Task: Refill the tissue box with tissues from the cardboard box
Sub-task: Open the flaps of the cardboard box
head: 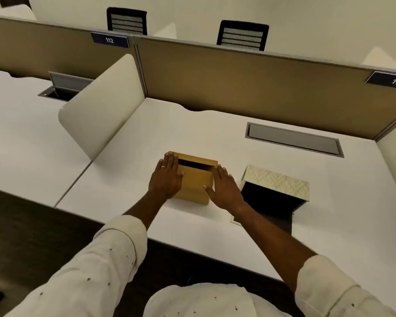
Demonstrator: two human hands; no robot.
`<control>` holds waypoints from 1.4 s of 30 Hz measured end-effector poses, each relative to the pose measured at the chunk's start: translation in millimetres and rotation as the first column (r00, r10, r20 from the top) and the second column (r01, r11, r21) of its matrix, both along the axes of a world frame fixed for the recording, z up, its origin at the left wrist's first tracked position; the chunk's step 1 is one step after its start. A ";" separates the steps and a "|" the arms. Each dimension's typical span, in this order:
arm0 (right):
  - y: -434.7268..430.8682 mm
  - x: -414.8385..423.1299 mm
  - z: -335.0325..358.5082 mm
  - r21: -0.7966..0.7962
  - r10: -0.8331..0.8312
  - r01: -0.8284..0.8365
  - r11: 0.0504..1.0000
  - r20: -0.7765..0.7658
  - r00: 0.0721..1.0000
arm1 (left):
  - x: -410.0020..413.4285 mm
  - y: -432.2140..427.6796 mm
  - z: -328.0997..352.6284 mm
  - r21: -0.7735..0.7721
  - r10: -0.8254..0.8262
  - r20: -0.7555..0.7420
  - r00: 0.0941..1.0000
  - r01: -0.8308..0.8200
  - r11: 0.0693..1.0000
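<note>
A small tan cardboard box (196, 179) sits on the white desk (146, 138), its top flaps parted to a dark gap. My left hand (166, 177) lies flat against the box's left side, fingers straight, a ring on one finger. My right hand (224, 188) presses flat against its right side. Both palms clamp the box between them. To the right stands the tissue box (276, 183), cream with a leaf pattern, lying on its side with its dark, open interior facing me. No tissues show.
A tan partition (238, 83) backs the desk, with labels 112 and 113. A closed grey cable hatch (293, 139) lies behind the tissue box. A cream side divider (101, 106) stands at left. Two black chairs stand beyond the partition.
</note>
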State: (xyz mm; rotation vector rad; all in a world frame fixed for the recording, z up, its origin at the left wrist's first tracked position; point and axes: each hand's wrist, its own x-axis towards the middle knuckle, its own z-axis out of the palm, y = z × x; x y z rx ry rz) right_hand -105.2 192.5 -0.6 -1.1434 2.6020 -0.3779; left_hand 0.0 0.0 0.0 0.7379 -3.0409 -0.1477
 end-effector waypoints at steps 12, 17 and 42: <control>-9.8 8.1 -5.9 -0.113 -0.011 0.018 0.993 0.057 0.998 | 9.2 -21.4 -5.4 0.059 -0.032 0.066 0.997 0.028 0.998; -7.5 12.1 -5.3 -0.239 -0.002 0.008 0.971 0.023 1.000 | 0.3 -36.8 5.5 0.102 -0.064 -0.036 0.997 0.068 0.993; 3.8 27.4 -48.8 -0.029 0.321 -0.338 0.941 -0.245 0.915 | 78.6 -30.2 -54.6 0.062 -0.398 -0.145 0.906 0.410 0.910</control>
